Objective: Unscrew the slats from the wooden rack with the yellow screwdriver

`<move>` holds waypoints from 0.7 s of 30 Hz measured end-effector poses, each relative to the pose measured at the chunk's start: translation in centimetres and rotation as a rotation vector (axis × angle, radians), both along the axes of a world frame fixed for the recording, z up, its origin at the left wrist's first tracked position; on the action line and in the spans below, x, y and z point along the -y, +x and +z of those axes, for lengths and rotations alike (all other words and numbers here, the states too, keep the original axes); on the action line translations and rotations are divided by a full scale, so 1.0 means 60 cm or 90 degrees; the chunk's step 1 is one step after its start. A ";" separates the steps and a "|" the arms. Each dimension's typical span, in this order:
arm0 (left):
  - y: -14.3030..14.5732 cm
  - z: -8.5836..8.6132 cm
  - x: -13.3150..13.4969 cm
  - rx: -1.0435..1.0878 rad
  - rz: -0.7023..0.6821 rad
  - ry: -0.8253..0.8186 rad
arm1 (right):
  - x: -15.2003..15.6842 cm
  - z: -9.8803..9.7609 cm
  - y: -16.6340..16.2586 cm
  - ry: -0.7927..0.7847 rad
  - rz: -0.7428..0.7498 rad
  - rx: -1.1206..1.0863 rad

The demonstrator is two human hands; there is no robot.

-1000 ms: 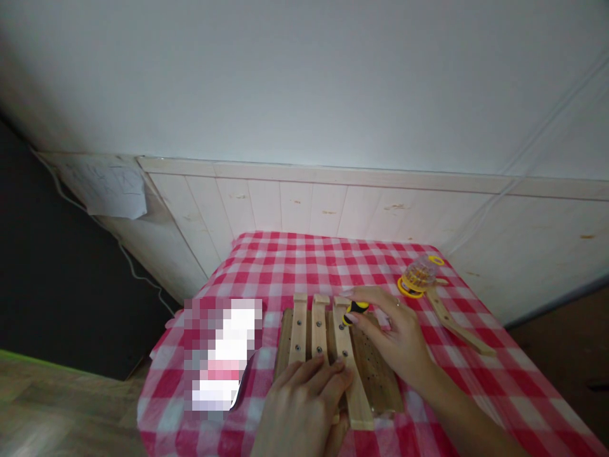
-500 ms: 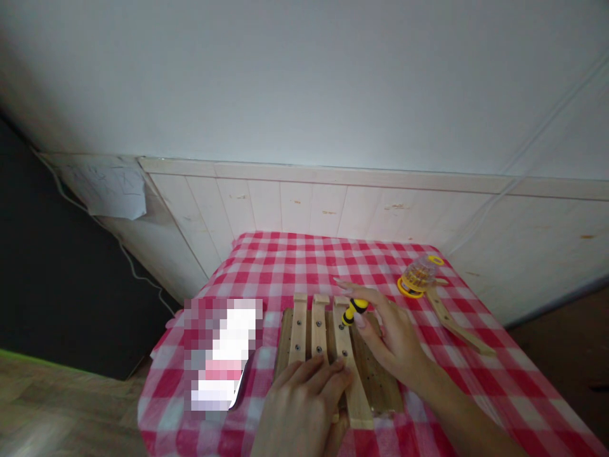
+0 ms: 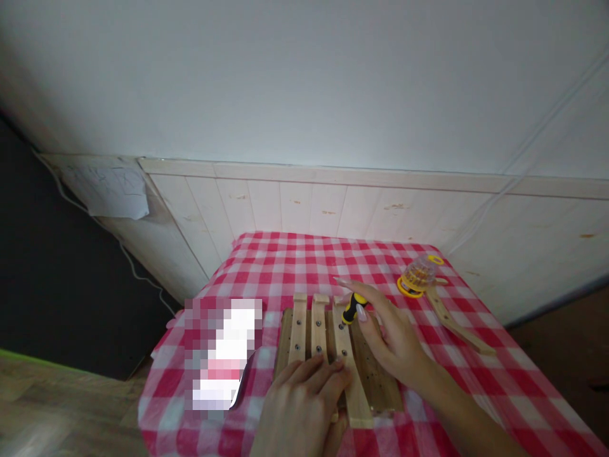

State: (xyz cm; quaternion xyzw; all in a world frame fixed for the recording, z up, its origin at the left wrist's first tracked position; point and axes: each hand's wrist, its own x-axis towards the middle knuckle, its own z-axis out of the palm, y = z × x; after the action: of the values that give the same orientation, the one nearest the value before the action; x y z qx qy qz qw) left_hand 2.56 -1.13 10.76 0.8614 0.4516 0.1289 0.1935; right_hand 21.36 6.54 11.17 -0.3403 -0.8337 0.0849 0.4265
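A brown wooden board [image 3: 380,381] with three pale slats [image 3: 298,327] screwed across it lies on a red-and-white checked tablecloth [image 3: 304,266]. My left hand [image 3: 304,403] rests flat on the near ends of the slats, fingers stretched out. My right hand [image 3: 387,333] pinches a short yellow-and-black screwdriver [image 3: 351,308] between thumb and fingers. The screwdriver tip sits on the far part of the rightmost slat [image 3: 345,346].
A clear bit holder with a yellow base [image 3: 417,276] stands at the table's far right, beside a loose wooden stick [image 3: 451,322]. A blurred-out object [image 3: 221,352] lies at the left. A white panelled wall [image 3: 333,203] runs behind the table.
The screwdriver has tilted more upright and shifted slightly left, with my right fingers turning around its handle. My left hand has stayed on the slats.
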 end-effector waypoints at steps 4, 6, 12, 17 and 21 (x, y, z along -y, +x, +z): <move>0.001 0.000 0.000 -0.004 0.004 -0.005 | 0.000 -0.007 -0.001 0.020 -0.010 -0.014; 0.002 0.002 0.000 -0.004 0.011 -0.009 | 0.000 -0.007 -0.003 0.042 -0.013 -0.014; 0.005 0.008 -0.003 -0.002 0.013 -0.048 | -0.004 0.003 -0.004 0.159 -0.090 -0.059; 0.004 0.008 -0.001 0.002 0.014 -0.049 | -0.002 0.012 -0.005 0.178 -0.073 -0.048; 0.003 0.008 0.000 0.008 0.015 -0.046 | 0.000 0.010 -0.004 0.154 -0.041 0.002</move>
State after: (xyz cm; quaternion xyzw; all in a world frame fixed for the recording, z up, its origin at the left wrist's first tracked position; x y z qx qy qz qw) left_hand 2.71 -1.15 11.25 0.8475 0.4652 0.1201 0.2258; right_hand 21.15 6.56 11.77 -0.3131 -0.8272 -0.0309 0.4655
